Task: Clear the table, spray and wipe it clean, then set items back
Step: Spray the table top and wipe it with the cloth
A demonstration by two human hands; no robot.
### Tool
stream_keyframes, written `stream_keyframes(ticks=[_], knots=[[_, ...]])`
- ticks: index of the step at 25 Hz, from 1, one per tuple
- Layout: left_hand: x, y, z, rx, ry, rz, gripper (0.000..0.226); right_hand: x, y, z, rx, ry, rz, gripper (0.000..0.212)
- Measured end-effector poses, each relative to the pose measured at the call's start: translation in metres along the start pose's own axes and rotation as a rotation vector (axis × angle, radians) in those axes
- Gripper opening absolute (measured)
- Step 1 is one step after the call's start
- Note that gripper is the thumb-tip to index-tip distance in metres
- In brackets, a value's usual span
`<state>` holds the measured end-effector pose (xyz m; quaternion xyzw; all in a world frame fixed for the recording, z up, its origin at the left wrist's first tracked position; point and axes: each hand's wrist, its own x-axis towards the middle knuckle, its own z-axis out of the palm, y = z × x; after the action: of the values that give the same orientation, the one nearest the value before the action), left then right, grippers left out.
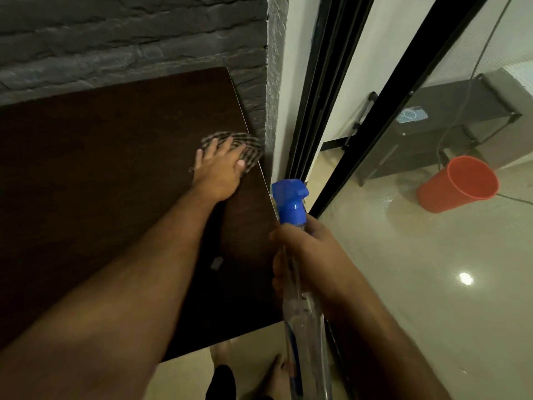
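Beyond the table's point(86, 168) right edge stands an orange bucket point(458, 184); left hand point(219, 171) presses the striped cloth point(248, 148) flat, right hand point(305, 255) grips the spray bottle point(291, 203).

Dark brown table point(101, 197), set against a grey brick wall; top looks bare apart from the cloth. Striped grey-and-white cloth point(248, 153) lies bunched at the far right edge, blurred, flat under the left hand point(217, 171). Clear spray bottle point(297, 284) with blue trigger head, upright, gripped in the right hand point(305, 255) just off the table's right side.
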<state>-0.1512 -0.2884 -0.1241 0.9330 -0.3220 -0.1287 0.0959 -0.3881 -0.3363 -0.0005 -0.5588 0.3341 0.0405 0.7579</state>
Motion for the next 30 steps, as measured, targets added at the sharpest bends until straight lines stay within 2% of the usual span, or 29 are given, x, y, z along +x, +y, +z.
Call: stream_keyframes(ticks=[3,5,8,10,12,15,17,19,21,24,27,28,30], knots=[[-0.031,0.043,0.013,0.036,-0.051,0.233,0.050,-0.001,0.003,0.003,-0.030,-0.014,-0.004,0.015],[-0.098,0.015,0.021,0.022,-0.044,0.323,0.052,-0.003,0.003,0.003,-0.017,-0.033,-0.002,0.015],[-0.142,-0.074,0.002,-0.035,-0.032,0.154,0.058,-0.004,0.010,0.004,-0.006,-0.027,0.034,0.021],[-0.103,-0.113,-0.018,0.007,-0.028,-0.030,0.053,-0.005,0.014,0.009,-0.026,-0.009,0.040,0.024],[-0.052,-0.108,-0.026,0.021,-0.018,-0.116,0.051,-0.007,0.019,0.021,-0.019,0.010,0.052,0.023],[-0.042,-0.059,-0.008,0.008,-0.058,0.017,0.050,-0.009,0.030,0.043,-0.029,0.027,0.047,0.017],[-0.100,-0.037,0.012,0.059,-0.075,0.236,0.050,-0.019,0.037,0.056,-0.052,0.020,0.046,0.014],[-0.165,-0.053,0.020,0.013,-0.053,0.369,0.051,-0.034,0.041,0.067,-0.071,-0.009,0.034,0.012],[-0.211,-0.094,0.011,-0.061,-0.100,0.367,0.056,-0.051,0.043,0.076,-0.050,-0.022,0.052,0.013],[-0.198,-0.145,-0.010,-0.012,-0.088,0.183,0.059,-0.063,0.048,0.080,-0.027,-0.008,0.054,0.019],[-0.134,-0.107,-0.009,0.007,-0.028,-0.003,0.049,-0.070,0.051,0.085,-0.061,0.015,0.033,0.021],[-0.122,-0.079,-0.005,-0.003,-0.034,-0.003,0.048,-0.073,0.053,0.086,-0.070,0.017,0.029,0.021],[-0.129,-0.026,0.008,-0.020,-0.033,0.110,0.049,-0.075,0.057,0.087,-0.095,0.014,0.027,0.019]])
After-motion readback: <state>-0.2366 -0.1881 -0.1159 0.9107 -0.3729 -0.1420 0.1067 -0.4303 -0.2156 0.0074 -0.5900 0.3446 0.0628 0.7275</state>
